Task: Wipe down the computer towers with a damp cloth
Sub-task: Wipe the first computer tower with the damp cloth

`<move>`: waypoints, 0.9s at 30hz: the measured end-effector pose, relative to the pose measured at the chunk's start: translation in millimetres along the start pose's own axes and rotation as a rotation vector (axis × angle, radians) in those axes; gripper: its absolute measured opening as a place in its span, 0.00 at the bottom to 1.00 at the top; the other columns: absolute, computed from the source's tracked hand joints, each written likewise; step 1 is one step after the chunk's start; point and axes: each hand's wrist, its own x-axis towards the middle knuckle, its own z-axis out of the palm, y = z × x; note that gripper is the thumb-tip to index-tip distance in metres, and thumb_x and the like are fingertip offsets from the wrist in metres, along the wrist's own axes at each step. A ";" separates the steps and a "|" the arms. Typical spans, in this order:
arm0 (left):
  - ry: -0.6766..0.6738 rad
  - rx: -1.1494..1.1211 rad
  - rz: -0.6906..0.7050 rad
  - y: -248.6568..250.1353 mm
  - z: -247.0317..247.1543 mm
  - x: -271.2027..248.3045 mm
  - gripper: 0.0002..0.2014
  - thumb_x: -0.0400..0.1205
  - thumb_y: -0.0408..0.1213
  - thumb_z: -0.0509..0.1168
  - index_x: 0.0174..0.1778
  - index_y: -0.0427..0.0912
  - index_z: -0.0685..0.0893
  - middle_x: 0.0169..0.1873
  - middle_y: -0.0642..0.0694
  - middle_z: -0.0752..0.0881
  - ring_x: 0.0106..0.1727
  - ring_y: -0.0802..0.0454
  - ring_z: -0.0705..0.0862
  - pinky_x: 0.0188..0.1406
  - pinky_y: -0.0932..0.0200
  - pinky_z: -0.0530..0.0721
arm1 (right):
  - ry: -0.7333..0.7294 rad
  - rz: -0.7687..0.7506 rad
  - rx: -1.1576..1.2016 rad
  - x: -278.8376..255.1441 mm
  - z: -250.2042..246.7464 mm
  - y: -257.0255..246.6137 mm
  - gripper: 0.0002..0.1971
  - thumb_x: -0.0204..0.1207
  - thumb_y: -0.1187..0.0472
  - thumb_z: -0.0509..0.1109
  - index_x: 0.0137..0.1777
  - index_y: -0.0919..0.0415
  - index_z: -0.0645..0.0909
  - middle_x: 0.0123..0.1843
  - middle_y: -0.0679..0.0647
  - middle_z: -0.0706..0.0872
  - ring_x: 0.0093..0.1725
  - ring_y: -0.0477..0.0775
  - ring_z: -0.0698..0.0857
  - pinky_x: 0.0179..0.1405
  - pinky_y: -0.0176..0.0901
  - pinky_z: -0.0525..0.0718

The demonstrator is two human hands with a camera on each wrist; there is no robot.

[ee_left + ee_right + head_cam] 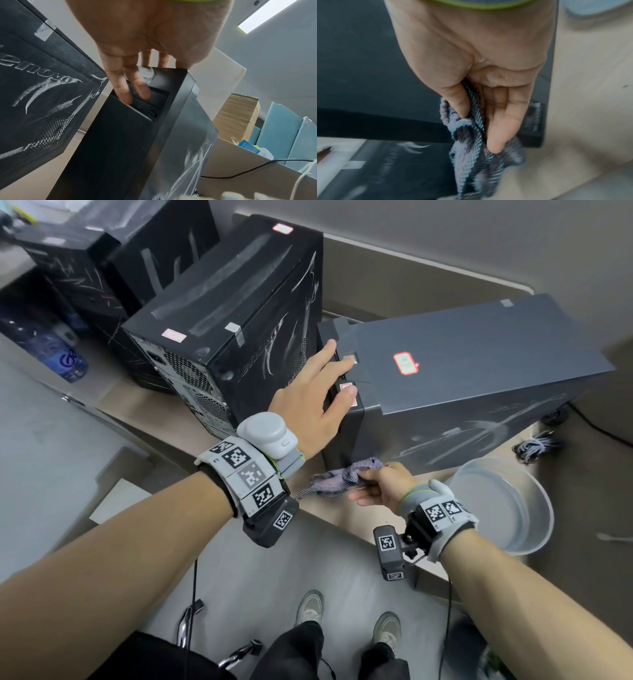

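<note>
Both hands work at the nearest tower (pixel 472 378), which stands on the counter (pixel 582 460) with its front end toward the person. Left hand (pixel 315 395) lies flat over the tower's top front edge, fingers (pixel 123 86) straight and draped down the front panel onto the drive bay, thumb resting on the top. Right hand (pixel 383 484) is lower, at the bottom front corner of the tower's side panel, thumb and fingers pinched tight on a bunched grey-purple cloth (pixel 342 477) that touches that corner and hangs past the counter's front edge.

Four dark towers show in the head view. The second tower (pixel 233 330) stands just left of the first with only a narrow gap between them; two more (pixel 102 258) sit farther back on the left, close together. White smears streak the side panels of the near two towers.

One clear round basin (pixel 503 505) sits at the counter's front edge just right of the right hand, leaving little room between it and the tower. One blue water bottle (pixel 51 344) lies at far left. Bare counter shows to the right, behind the basin, where one coiled cable (pixel 537 445) lies.
</note>
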 end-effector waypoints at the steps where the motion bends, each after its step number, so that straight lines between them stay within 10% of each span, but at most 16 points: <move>1: 0.003 0.006 -0.002 0.2 0.5 0.5 0.19 0.85 0.49 0.59 0.74 0.61 0.74 0.81 0.62 0.63 0.56 0.53 0.77 0.53 0.54 0.79 | 0.060 0.037 -0.024 7.9 -5.0 7.4 0.05 0.81 0.70 0.62 0.46 0.72 0.76 0.31 0.67 0.86 0.23 0.59 0.87 0.23 0.45 0.86; 6: 0.016 0.016 0.005 -0.3 0.8 0.2 0.19 0.85 0.49 0.59 0.73 0.60 0.75 0.81 0.62 0.64 0.56 0.56 0.73 0.52 0.55 0.79 | 0.345 0.162 0.128 37.3 -39.1 30.0 0.11 0.83 0.70 0.55 0.40 0.69 0.75 0.25 0.66 0.84 0.17 0.59 0.84 0.16 0.43 0.84; 18: 0.045 0.016 -0.023 2.9 6.5 -1.1 0.18 0.85 0.46 0.59 0.73 0.59 0.75 0.80 0.60 0.64 0.55 0.54 0.73 0.46 0.57 0.75 | -0.106 0.113 0.178 23.1 13.7 19.6 0.04 0.79 0.70 0.66 0.52 0.71 0.78 0.42 0.71 0.88 0.33 0.61 0.91 0.30 0.46 0.90; 24: 0.038 0.013 -0.030 1.7 4.9 -2.9 0.18 0.86 0.48 0.58 0.73 0.60 0.74 0.81 0.61 0.64 0.37 0.74 0.77 0.47 0.57 0.78 | 0.319 0.119 0.362 57.5 -39.8 38.0 0.08 0.78 0.78 0.60 0.43 0.68 0.76 0.49 0.71 0.81 0.36 0.65 0.84 0.21 0.50 0.87; 27: 0.036 0.012 -0.018 2.3 5.3 -1.7 0.19 0.86 0.48 0.58 0.73 0.59 0.74 0.81 0.60 0.63 0.37 0.74 0.76 0.48 0.55 0.80 | 0.284 0.140 0.380 63.6 -29.5 42.6 0.10 0.79 0.78 0.59 0.41 0.66 0.74 0.45 0.69 0.80 0.37 0.63 0.82 0.20 0.51 0.86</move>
